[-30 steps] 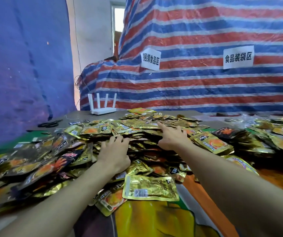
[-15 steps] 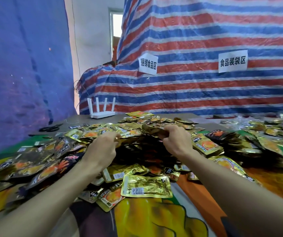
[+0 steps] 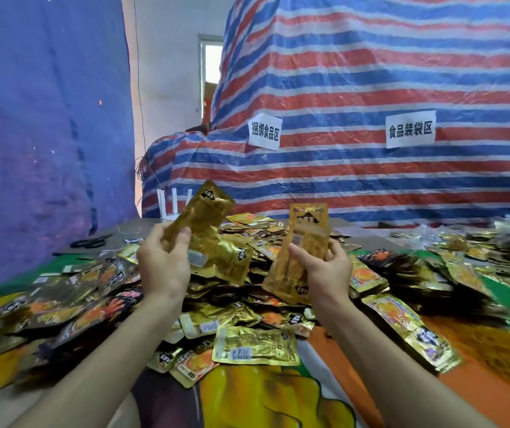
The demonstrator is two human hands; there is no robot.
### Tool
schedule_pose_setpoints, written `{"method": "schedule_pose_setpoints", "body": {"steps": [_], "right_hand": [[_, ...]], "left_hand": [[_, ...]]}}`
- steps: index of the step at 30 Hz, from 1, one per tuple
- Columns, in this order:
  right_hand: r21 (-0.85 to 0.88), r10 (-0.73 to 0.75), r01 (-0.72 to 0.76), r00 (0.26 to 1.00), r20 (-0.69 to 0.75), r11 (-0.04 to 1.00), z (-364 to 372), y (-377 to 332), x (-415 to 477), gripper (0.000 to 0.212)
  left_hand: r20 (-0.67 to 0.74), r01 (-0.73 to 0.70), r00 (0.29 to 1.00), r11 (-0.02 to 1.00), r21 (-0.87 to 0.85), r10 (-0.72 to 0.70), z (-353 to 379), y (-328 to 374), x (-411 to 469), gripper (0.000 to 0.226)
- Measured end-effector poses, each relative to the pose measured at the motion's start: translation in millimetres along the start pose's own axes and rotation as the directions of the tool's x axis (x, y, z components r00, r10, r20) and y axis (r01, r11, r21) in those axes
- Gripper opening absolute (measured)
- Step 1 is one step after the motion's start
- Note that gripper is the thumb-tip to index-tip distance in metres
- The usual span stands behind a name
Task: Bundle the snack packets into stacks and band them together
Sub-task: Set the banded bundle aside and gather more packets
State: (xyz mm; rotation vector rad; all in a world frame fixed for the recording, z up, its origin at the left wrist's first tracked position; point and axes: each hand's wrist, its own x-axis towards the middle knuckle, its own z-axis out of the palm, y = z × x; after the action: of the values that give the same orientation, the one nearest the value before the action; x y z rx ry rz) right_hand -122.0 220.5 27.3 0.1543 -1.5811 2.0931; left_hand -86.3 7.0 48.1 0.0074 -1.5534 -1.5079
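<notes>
A big heap of gold and orange snack packets (image 3: 235, 313) covers the table in front of me. My left hand (image 3: 162, 267) is raised above the heap and grips a few gold packets (image 3: 209, 230) that fan upward and to the right. My right hand (image 3: 324, 270) is lifted beside it and holds another small clutch of gold packets (image 3: 301, 254), upright, thumb across their front. The two handfuls are apart. One packet (image 3: 256, 345) lies flat, back side up, at the near edge of the heap.
More packets (image 3: 479, 261) are spread on the right of the table. Black scissors (image 3: 91, 242) lie at the far left beside a white router (image 3: 170, 202). A striped tarp (image 3: 371, 88) with paper signs rises behind, a blue sheet (image 3: 31, 134) on the left.
Both hands have risen from the heap, each lifting a handful of gold packets. A second ago they lay flat on the pile; half a second ago they were closing on packets.
</notes>
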Motion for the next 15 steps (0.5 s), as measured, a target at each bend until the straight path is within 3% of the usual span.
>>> {"method": "schedule_pose_setpoints", "body": {"steps": [5, 7, 11, 15], "right_hand": [[0.102, 0.205, -0.216, 0.972, 0.116, 0.971, 7.3, 17.0, -17.0, 0.012], [0.073, 0.26, -0.28, 0.943, 0.209, 0.957, 9.5, 19.8, -21.4, 0.005], [0.053, 0.35, -0.399, 0.855, 0.382, 0.916, 11.8, 24.2, -27.9, 0.021], [0.088, 0.437, -0.555, 0.733, 0.521, 0.827, 9.2, 26.7, -35.0, 0.032]], "left_hand": [[0.115, 0.356, 0.935, 0.875, -0.328, -0.337, 22.3, -9.2, -22.5, 0.008], [0.188, 0.442, 0.897, 0.826, -0.349, -0.401, 28.7, -18.8, -32.1, 0.007], [0.312, 0.336, 0.904, 0.937, -0.096, -0.292, 34.4, -30.5, -46.0, 0.023], [0.284, 0.219, 0.938, 0.975, -0.035, -0.2, 31.2, -29.7, -50.7, 0.026]]}}
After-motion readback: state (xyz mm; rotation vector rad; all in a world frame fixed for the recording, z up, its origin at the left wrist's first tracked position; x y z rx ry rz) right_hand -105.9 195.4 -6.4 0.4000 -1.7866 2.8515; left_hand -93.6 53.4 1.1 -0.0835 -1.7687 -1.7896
